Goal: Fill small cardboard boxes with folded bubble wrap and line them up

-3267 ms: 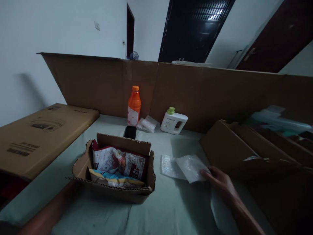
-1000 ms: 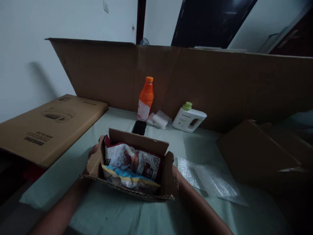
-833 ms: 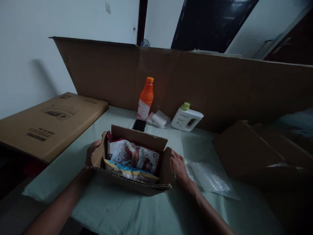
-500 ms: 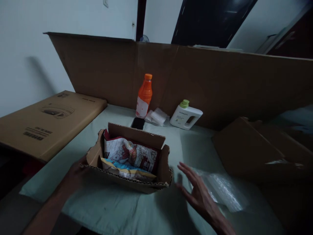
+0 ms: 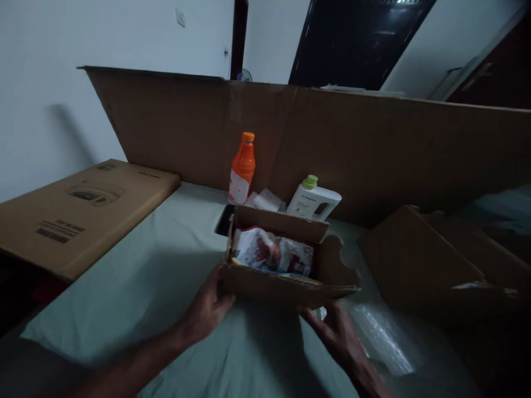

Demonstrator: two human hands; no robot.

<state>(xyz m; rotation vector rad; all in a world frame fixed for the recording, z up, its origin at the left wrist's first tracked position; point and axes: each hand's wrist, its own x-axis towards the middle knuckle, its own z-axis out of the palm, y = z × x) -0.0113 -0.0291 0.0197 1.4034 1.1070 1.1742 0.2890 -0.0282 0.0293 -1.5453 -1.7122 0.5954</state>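
Note:
An open cardboard box (image 5: pixel 269 286) hangs tilted over the green cloth, held between my two hands. My left hand (image 5: pixel 207 307) grips its left end, with the thumb on the front and the other fingers partly hidden. Below the front right corner, my right hand (image 5: pixel 338 331) is closed on the box, its fingertips hidden underneath. Inside lies a white and dark red printed food bag (image 5: pixel 271 251). A blue and yellow edge of another packet (image 5: pixel 286 275) shows in front of it.
Behind the box are a black phone (image 5: pixel 224 220), an orange bottle (image 5: pixel 243 168), crumpled clear plastic (image 5: pixel 267 200) and a white jug (image 5: pixel 313 200) with a green cap. Bubble wrap (image 5: pixel 384 337) and a larger carton (image 5: pixel 418 249) lie right. A flat carton (image 5: pixel 95 204) is left; a cardboard panel (image 5: pixel 352 149) stands behind.
The box has moved right and appears raised off the cloth. My left hand has followed with it, and my right hand, open and apart before, has closed on its right side.

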